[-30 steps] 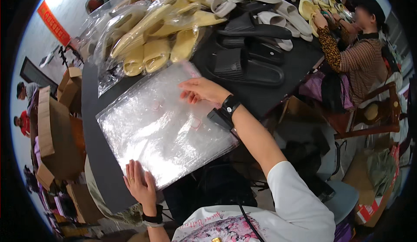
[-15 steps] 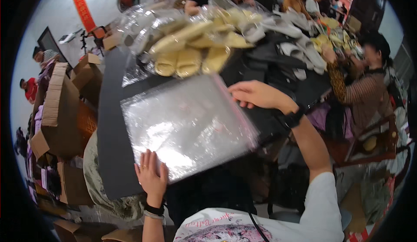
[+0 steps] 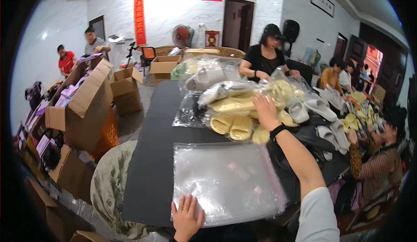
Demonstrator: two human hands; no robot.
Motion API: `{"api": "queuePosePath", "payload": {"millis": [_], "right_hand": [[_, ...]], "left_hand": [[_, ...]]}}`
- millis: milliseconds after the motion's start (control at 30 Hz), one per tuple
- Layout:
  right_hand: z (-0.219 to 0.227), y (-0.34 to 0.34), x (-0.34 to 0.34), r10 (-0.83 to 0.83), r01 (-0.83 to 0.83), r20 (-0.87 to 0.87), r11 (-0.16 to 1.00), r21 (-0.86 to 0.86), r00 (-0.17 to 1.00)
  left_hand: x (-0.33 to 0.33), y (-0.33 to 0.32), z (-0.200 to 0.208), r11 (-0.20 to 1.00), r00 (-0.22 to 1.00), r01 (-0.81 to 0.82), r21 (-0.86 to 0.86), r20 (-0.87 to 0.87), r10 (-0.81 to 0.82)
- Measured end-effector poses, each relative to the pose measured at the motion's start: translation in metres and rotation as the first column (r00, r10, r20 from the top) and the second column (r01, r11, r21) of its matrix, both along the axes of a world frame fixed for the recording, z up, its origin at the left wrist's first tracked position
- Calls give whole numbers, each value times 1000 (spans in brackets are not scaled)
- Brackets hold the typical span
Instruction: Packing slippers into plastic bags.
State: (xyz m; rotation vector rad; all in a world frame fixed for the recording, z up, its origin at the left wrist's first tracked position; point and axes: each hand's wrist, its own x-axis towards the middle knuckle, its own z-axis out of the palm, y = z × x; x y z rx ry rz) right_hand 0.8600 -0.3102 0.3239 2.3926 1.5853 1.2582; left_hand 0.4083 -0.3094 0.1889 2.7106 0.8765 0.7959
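Observation:
A large clear plastic bag (image 3: 217, 168) with a pink strip along its right edge lies flat on the black table (image 3: 150, 155). My left hand (image 3: 186, 218) rests on its near left corner, fingers stretched out. Farther off, my right hand (image 3: 266, 110) is over the heap of slippers, its fingers extended against the plastic-wrapped yellow slippers (image 3: 236, 106). Whether those fingertips grip anything cannot be made out. Unwrapped-looking yellow slippers (image 3: 241, 128) sit just below that hand, and grey slippers (image 3: 320, 107) lie to its right.
A person in black (image 3: 267, 57) stands behind the heap. Another person in a striped top (image 3: 378, 164) sits at the right, handling slippers. Open cardboard boxes (image 3: 126, 90) stand left of the table, beside a green cloth sack (image 3: 110, 185).
My right hand has left the plastic bag's pink edge and moved forward onto the slipper heap. My left hand stays on the bag. The view has tilted up, showing more of the room.

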Motion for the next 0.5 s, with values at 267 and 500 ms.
{"api": "queuePosePath", "payload": {"millis": [267, 500], "right_hand": [[47, 12, -5, 105, -97, -12, 952, 291, 994], [165, -76, -105, 560, -402, -280, 790, 463, 780]], "left_hand": [[2, 4, 1, 1000, 1000, 11, 20, 9, -11], [-1, 6, 3, 995, 998, 16, -94, -59, -22]]}}
